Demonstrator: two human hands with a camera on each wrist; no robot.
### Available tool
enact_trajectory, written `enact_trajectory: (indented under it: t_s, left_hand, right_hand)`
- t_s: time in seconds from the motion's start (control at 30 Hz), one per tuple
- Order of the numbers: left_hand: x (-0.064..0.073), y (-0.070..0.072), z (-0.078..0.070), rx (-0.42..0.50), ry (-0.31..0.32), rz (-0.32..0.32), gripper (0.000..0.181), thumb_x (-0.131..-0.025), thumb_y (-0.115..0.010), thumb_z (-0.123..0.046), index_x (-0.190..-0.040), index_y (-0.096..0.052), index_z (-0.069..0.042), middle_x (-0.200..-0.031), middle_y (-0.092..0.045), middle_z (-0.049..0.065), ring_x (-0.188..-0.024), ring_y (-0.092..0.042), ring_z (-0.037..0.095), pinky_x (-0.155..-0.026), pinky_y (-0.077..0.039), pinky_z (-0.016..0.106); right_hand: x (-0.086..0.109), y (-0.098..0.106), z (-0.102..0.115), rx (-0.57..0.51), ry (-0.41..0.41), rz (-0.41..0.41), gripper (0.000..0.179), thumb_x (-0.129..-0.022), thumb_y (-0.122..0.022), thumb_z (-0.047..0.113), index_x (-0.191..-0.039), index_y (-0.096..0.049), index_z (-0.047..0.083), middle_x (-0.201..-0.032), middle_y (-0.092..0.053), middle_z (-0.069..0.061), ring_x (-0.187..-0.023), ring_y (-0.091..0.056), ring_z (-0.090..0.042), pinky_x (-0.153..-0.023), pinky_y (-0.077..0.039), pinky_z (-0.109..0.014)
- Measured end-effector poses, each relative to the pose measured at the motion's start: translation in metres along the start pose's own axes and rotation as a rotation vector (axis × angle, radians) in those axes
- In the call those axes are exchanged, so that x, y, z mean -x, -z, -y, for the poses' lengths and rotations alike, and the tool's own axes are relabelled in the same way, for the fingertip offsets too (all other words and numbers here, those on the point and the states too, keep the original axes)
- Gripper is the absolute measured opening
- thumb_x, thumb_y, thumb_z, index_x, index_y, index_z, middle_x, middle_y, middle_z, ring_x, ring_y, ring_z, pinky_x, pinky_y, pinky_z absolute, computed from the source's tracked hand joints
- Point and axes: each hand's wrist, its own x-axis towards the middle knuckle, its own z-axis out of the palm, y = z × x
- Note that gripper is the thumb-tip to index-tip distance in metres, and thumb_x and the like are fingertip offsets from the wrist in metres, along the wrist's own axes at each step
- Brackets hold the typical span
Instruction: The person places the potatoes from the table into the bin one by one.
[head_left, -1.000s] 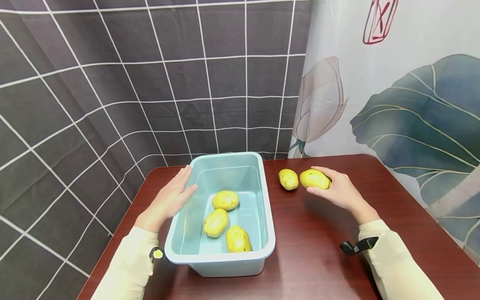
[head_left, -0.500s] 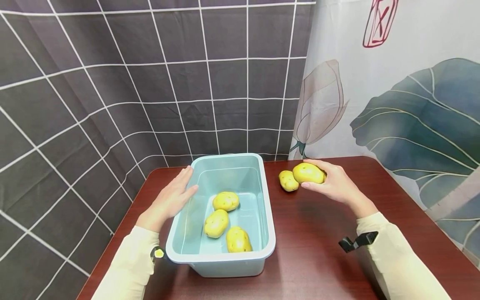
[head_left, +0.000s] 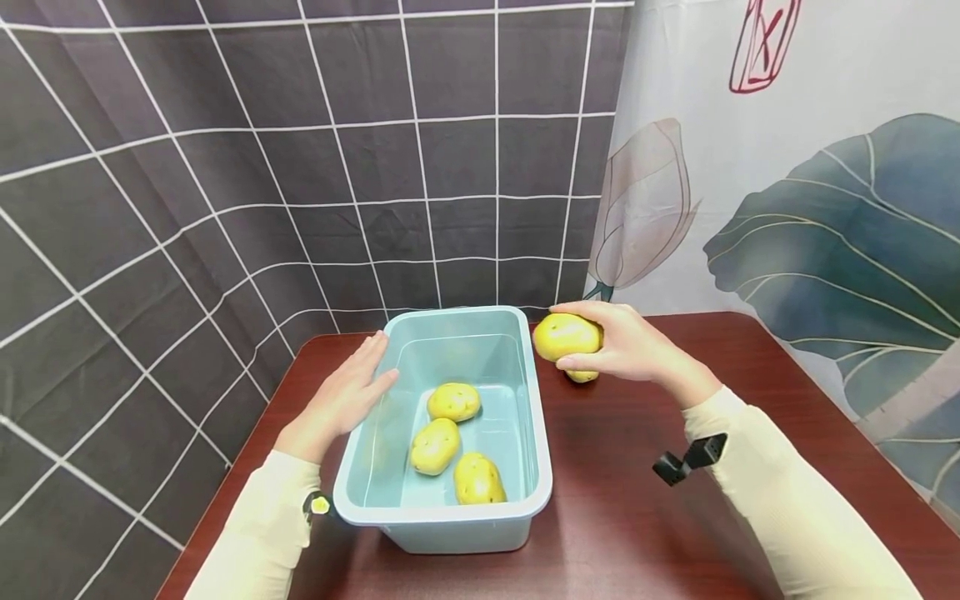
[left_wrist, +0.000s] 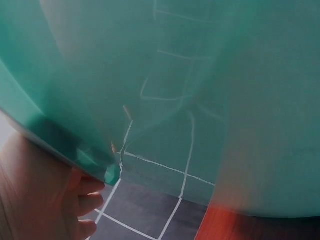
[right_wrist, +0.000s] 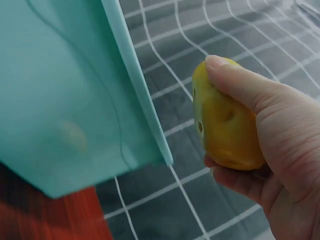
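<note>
In the head view, my right hand holds a yellow potato between thumb and fingers, raised just right of the pale blue plastic tub. Behind and below it, another potato on the table is mostly hidden. The right wrist view shows the held potato close beside the tub wall. My left hand rests on the tub's left rim, fingers extended and thumb apart. The left wrist view shows this hand against the rim. Three potatoes lie on the tub floor.
The tub stands on a dark red wooden table. A grey curtain with white grid lines hangs behind and to the left. A white curtain with plant prints hangs at the right. Each wrist wears a small camera.
My right hand has carried its potato leftward, over the potato on the table and up to the tub's right rim. The left hand has stayed on the rim.
</note>
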Motion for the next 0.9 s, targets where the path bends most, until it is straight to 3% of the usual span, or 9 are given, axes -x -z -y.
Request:
enact_trajectory:
  t_s: [0.27,0.53,0.9]
  left_hand:
    - [0.001,0.000,0.000,0.001,-0.003,-0.006,0.066,-0.101,-0.042,-0.038,-0.152,-0.021,-0.001,-0.158,-0.018,0.015,-0.146,-0.010,0.032,-0.116,-0.014,0.050]
    - [0.002,0.000,-0.002,-0.023,-0.012,-0.008,0.065,-0.101,-0.042,-0.036,-0.151,-0.021,0.000,-0.158,-0.019,0.016,-0.146,-0.011,0.032,-0.115,-0.010,0.054]
    - [0.001,0.000,-0.003,-0.081,0.000,-0.013,0.065,-0.101,-0.041,-0.040,-0.151,-0.024,-0.002,-0.157,-0.021,0.015,-0.146,-0.013,0.032,-0.114,-0.009,0.057]
  right_hand:
    - [-0.030,-0.014,0.034,0.008,0.116,0.143,0.071,-0.072,-0.075,0.061,-0.130,-0.060,0.024,-0.121,-0.062,0.011,-0.097,-0.059,-0.007,-0.077,-0.048,-0.031]
    - [-0.053,-0.037,0.057,-0.006,0.195,0.341,0.068,-0.076,-0.074,0.057,-0.132,-0.058,0.023,-0.122,-0.060,0.013,-0.102,-0.056,-0.003,-0.084,-0.048,-0.025]
    - [-0.076,-0.064,0.087,-0.011,0.273,0.569,0.064,-0.075,-0.078,0.051,-0.128,-0.060,0.018,-0.109,-0.063,0.015,-0.090,-0.057,-0.002,-0.079,-0.049,-0.021]
